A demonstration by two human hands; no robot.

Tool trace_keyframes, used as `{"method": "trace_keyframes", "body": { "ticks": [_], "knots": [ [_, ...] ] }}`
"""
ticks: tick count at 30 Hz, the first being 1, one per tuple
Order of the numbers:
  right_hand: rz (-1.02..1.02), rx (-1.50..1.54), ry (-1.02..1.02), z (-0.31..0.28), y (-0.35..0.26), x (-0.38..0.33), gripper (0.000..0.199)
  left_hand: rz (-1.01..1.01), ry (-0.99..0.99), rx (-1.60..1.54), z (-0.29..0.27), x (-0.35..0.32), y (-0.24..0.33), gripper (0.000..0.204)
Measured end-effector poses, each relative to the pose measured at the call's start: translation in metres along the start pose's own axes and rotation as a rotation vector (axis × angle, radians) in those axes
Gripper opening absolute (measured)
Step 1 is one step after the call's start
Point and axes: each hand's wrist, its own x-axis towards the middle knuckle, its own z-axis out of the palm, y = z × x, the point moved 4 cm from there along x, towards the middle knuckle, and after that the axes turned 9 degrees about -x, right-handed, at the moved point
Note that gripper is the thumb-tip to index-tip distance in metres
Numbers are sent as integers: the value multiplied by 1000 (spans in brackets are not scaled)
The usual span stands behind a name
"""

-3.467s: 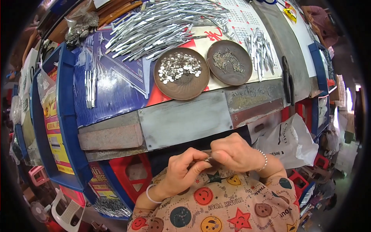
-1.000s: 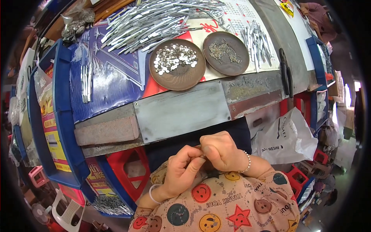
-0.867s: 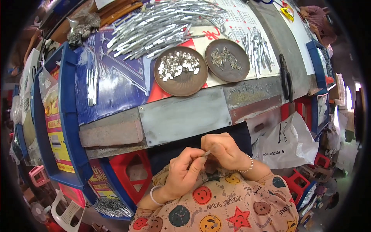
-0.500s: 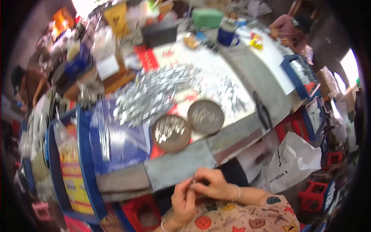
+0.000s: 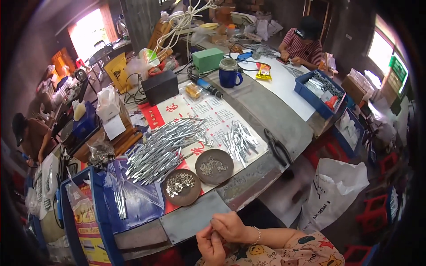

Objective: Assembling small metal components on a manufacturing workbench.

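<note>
My left hand (image 5: pixel 210 246) and my right hand (image 5: pixel 230 227) are held close together in front of my body, just off the near edge of the table. Both have their fingers curled and pinched; whatever lies between them is too small or hidden to make out. Nearest to them on the table are two round dark bowls. One bowl (image 5: pixel 191 197) contains small shiny metal pieces (image 5: pixel 179 184), the other bowl (image 5: pixel 225 178) thin fine metal bits (image 5: pixel 214 166). Behind the bowls spreads a large heap of slim silver metal strips (image 5: pixel 162 148), with a smaller pile (image 5: pixel 240 142) to its right.
Black-handled pliers (image 5: pixel 278 148) lie at the table's right edge. Farther back stand a blue mug (image 5: pixel 230 79), a dark box (image 5: pixel 160 87) and a green box (image 5: pixel 207 60). A blue tray (image 5: pixel 84 213) flanks the left side; a white sack (image 5: pixel 335 190) stands right. A co-worker (image 5: pixel 305 46) sits far right.
The view has tilted upward and steadied, so the table appears lower and more of the room shows. My hands stay together, with the fingers still pinched.
</note>
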Motion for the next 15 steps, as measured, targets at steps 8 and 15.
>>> {"method": "trace_keyframes", "body": {
  "ticks": [8,15],
  "knots": [
    [-343,-57,216,-3,-2,3,13,7,143,-172,7,1,11,19],
    [173,358,-15,3,12,-4,15,-44,89,-288,11,4,14,19]
  ]
}}
